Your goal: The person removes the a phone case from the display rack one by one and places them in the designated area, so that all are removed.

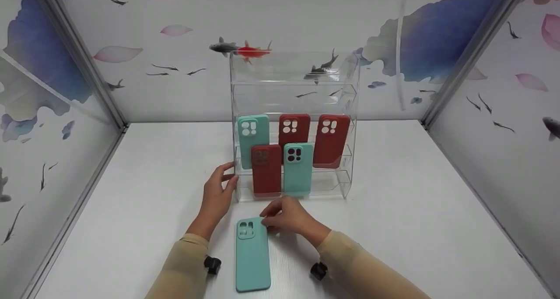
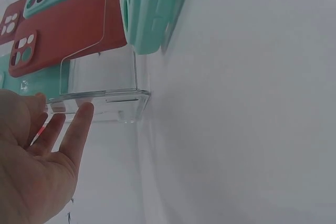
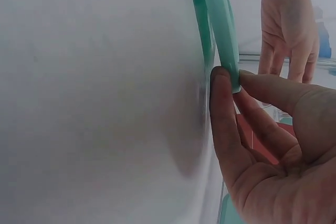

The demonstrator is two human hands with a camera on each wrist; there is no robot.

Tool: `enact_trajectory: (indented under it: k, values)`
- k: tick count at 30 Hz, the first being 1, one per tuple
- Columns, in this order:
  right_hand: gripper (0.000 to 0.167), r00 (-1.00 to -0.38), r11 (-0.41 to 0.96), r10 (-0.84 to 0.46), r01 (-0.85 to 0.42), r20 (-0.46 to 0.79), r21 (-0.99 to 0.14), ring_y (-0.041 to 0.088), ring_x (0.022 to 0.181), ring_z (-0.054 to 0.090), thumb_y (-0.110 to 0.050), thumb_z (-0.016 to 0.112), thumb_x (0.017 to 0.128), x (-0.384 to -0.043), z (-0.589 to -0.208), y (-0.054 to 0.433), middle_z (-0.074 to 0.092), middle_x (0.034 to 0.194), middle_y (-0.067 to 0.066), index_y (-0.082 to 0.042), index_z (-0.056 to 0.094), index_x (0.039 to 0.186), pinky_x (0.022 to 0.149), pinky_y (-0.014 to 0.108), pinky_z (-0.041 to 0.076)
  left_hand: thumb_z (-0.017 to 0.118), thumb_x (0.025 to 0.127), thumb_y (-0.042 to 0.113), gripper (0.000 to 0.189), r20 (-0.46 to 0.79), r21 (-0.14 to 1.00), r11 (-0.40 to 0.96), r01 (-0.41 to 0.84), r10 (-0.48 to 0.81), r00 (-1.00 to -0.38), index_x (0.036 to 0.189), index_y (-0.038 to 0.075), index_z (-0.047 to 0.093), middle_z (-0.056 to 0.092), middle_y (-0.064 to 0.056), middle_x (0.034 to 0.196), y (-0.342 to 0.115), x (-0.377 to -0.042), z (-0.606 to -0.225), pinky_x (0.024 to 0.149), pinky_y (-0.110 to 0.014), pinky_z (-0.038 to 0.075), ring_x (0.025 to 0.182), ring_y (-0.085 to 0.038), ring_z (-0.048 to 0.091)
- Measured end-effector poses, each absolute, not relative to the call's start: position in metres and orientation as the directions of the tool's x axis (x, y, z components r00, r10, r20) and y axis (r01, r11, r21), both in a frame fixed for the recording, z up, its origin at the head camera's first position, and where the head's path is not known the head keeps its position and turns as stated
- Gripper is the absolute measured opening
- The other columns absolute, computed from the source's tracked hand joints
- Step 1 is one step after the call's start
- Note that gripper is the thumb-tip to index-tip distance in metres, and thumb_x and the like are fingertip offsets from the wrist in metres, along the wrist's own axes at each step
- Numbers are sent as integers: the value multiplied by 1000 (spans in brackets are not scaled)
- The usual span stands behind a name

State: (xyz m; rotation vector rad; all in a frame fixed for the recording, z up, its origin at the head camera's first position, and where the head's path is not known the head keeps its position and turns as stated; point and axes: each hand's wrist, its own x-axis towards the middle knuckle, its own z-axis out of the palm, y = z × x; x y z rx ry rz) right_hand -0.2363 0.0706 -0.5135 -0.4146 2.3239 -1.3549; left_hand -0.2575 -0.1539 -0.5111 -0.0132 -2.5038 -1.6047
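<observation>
A turquoise phone case (image 1: 253, 259) lies lengthwise in front of me, its camera cutouts at the far end. My right hand (image 1: 288, 216) pinches its far right corner between thumb and fingertips; in the right wrist view the case (image 3: 223, 30) shows edge-on, close over the table. At the left side of a clear acrylic display rack (image 1: 323, 183), my left hand (image 1: 217, 191) touches the side wall with relaxed fingers, seen in the left wrist view against the rack's edge (image 2: 113, 95). The rack's lower tiers hold red cases (image 1: 267, 172) and turquoise cases (image 1: 298, 172), standing upright.
The rack's upper tiers (image 1: 293, 95) hold no cases. A white table (image 1: 393, 229) spreads around it. Printed panels (image 1: 175, 89) with fish and petals enclose the back and sides, joined by metal corner posts (image 1: 472, 58). Black devices (image 1: 213, 265) sit at both wrists.
</observation>
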Motion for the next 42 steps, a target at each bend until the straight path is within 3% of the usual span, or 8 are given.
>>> enact_trajectory:
  k: [19,28,33,42]
  values:
    - [15,-861,511,-447,-26,-240,-859,13,71,73,-5,81,86,-232,-514,67,74,84,2,-7,80,101,66,29,64,59,107,21,43,173,899,420,123,-84,-981,149,18,50,53,-1,154,-155,-254,-512,107,-41,55,132,-24,60]
    - [20,-860,511,-482,-120,-169,-851,20,72,74,-6,81,86,-232,-504,68,75,91,5,-2,78,104,65,32,64,59,107,21,43,173,903,412,124,-84,-981,148,16,50,54,-3,152,-156,-254,-515,106,-43,56,132,-25,60]
    - [22,-858,530,-492,-158,-150,-833,16,72,72,-11,81,88,-234,-495,73,75,95,3,-4,79,108,63,26,60,59,107,21,42,177,905,404,129,-81,-981,148,17,50,54,-2,153,-156,-254,-514,107,-44,55,132,-24,60]
    - [16,-892,541,-452,-266,-9,-798,22,90,70,-12,80,90,-241,-474,95,77,96,1,-11,80,106,78,30,60,59,107,20,43,173,908,399,130,-73,-982,149,16,49,54,-2,153,-154,-254,-513,105,-40,57,133,-25,60]
